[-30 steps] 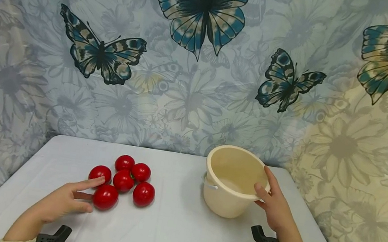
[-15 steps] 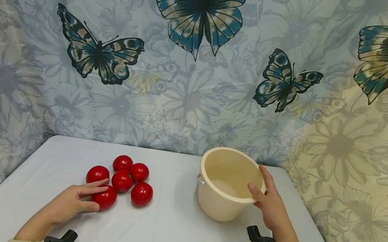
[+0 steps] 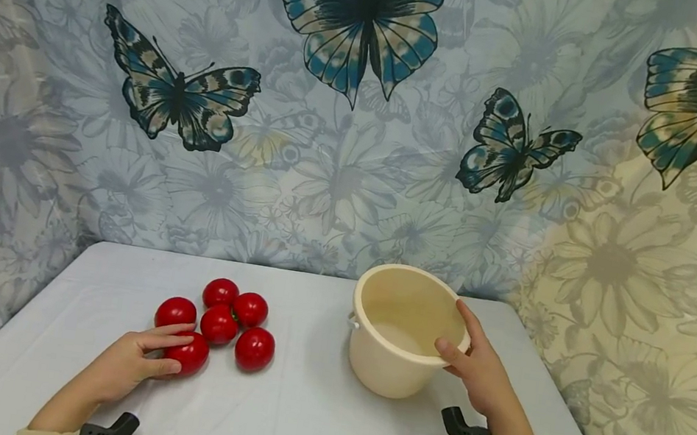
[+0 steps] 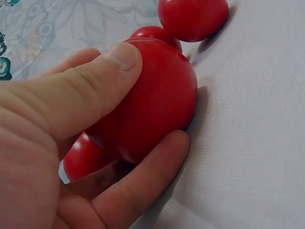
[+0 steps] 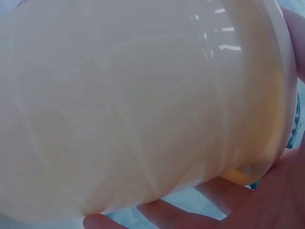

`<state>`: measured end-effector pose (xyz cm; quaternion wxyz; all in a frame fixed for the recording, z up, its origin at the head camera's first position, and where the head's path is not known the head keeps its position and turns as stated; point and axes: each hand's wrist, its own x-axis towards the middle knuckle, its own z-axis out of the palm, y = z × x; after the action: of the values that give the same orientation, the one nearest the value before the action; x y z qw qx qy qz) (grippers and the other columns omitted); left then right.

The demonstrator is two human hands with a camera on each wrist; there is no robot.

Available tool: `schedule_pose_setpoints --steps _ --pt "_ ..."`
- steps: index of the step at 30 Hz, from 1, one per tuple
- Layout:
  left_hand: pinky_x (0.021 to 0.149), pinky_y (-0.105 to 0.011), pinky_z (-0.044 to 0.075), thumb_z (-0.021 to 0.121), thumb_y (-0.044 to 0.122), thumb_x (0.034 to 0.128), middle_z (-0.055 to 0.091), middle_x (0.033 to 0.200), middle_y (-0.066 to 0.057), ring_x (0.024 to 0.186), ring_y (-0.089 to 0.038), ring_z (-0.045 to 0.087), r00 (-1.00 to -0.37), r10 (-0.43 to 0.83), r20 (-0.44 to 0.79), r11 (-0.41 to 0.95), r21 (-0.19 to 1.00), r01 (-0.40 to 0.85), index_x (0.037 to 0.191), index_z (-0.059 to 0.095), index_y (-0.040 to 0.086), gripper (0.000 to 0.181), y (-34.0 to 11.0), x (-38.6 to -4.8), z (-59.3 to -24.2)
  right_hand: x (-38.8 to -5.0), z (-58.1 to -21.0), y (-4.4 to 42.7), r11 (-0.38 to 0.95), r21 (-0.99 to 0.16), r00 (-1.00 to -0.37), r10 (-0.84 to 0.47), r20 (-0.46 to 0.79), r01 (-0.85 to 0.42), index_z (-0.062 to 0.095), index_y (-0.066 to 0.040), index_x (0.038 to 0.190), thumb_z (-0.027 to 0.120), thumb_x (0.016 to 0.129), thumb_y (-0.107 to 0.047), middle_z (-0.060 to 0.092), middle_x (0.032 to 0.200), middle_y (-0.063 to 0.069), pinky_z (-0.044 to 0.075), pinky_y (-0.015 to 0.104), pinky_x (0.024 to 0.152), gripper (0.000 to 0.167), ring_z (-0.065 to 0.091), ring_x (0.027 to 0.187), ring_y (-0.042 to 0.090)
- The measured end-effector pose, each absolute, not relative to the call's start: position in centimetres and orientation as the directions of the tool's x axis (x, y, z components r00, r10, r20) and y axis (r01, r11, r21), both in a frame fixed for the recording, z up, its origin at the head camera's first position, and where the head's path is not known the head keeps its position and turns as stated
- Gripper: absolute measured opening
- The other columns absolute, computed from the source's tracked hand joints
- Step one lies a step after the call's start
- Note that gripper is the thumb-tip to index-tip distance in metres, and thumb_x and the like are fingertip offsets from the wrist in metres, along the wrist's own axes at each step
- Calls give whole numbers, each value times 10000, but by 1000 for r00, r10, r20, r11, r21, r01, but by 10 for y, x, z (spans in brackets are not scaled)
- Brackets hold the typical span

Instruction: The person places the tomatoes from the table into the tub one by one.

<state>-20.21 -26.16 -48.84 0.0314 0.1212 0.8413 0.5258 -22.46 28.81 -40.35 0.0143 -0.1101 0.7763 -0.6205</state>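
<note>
My left hand (image 3: 125, 366) holds the nearest red tomato (image 3: 190, 354) of a cluster at the table's left. In the left wrist view the thumb lies on one side of that tomato (image 4: 155, 102) and the fingers curl round the other. My right hand (image 3: 485, 376) grips the right rim of a cream bucket (image 3: 387, 374), thumb over the inner edge and fingers outside. The bucket tips slightly left, and its visible inside holds nothing. Its smooth outer wall (image 5: 119, 105) fills most of the right wrist view, with fingers along the lower side.
Several more tomatoes lie close together, including one at the back (image 3: 220, 293), one on the left (image 3: 176, 313) and one on the right (image 3: 254, 349). A white cloth covers the table (image 3: 300, 419). Behind it hangs a butterfly-patterned curtain (image 3: 351, 196).
My left hand has moved right and closed round the nearest tomato. The bucket, with my right hand on its rim, has shifted a little left and nearer.
</note>
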Motion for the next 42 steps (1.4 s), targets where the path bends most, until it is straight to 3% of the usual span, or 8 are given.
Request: schedule_pose_setpoints --steps 10,16,22,31,35,38,42 --pt "936 -203 459 797 229 841 537 1431 -112 1408 -417 306 -974 213 82 405 900 164 1275 694 75 472 -261 -201 -490 -223 -402 289 296 -937 -957 -270 106 -187 -28 -124 1606 754 910 -315 -19 1620 242 502 297 908 1064 277 1379 525" --pt "923 -200 472 791 231 850 523 1442 -125 1409 -425 298 -975 208 73 388 909 151 1291 679 58 487 -262 -199 -489 -222 -401 287 317 -930 -960 -262 100 -183 -26 -130 1606 766 897 -272 16 1624 229 504 333 919 1073 334 1361 502" --pt "894 -200 493 795 180 845 515 1442 -158 1408 -440 283 -981 183 66 327 937 124 1293 661 8 498 -263 -198 -490 -223 -402 287 297 -937 -959 -265 105 -185 -18 -129 1607 773 891 -261 29 1623 230 505 296 905 1075 358 1348 492" --pt "864 -377 567 765 169 885 392 1509 -245 1416 -488 217 -977 209 -50 220 975 -3 1383 553 -47 583 -273 -195 -482 -225 -403 287 232 -959 -957 -273 97 -163 -29 -121 1605 776 892 -244 9 1621 234 512 292 901 1083 344 1348 501" --pt "865 -401 567 733 154 916 375 1527 -221 1378 -383 353 -973 224 -55 198 980 -10 1412 522 -34 571 -279 -192 -474 -225 -402 287 226 -962 -958 -272 87 -152 -33 -127 1605 771 899 -253 -8 1622 229 524 312 893 1077 349 1345 509" --pt "859 -421 567 714 129 930 474 1491 -65 1256 -201 501 -976 213 -50 155 988 -17 1431 505 -17 562 -279 -189 -468 -224 -401 287 219 -965 -960 -266 86 -147 -27 -130 1607 772 898 -240 -3 1622 230 523 306 892 1074 350 1344 509" --pt "845 -456 567 720 112 925 522 1434 45 1128 -140 589 -985 164 -46 90 995 -32 1450 476 -16 592 -270 -189 -457 -220 -401 287 211 -968 -962 -263 79 -137 -36 -139 1607 771 897 -229 -3 1619 241 516 295 900 1079 317 1366 501"
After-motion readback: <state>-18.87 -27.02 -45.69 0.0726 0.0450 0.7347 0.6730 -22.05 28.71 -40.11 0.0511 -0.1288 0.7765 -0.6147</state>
